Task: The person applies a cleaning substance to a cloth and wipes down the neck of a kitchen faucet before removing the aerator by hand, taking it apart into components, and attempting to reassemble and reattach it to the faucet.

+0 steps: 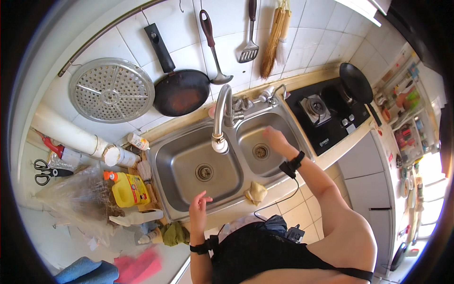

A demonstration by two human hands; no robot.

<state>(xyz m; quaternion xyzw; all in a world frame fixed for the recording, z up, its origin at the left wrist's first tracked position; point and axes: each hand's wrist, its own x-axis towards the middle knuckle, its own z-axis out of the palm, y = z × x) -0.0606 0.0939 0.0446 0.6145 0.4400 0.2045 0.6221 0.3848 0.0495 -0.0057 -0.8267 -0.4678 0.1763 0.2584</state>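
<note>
A double-basin steel sink is before me. My left hand [199,208] hangs over the front edge of the left basin [189,163], fingers apart and nothing in them. My right hand [275,140] is above the right basin [248,137], its fingers curled in, with no object showing in it. Between the basins at the back rises a curved metal faucet [222,111], its spout turned towards the left basin. A second small tap [276,93] stands behind the right basin. A crumpled yellowish cloth [256,192] lies on the front rim between my hands.
Left of the sink stand a yellow jug [128,189], a white bottle [138,141] and a plastic bag [80,194]; scissors [45,173] hang beyond. A frying pan [182,92], ladle [218,66] and steamer plate [112,90] hang behind. A black gas stove [326,116] is right.
</note>
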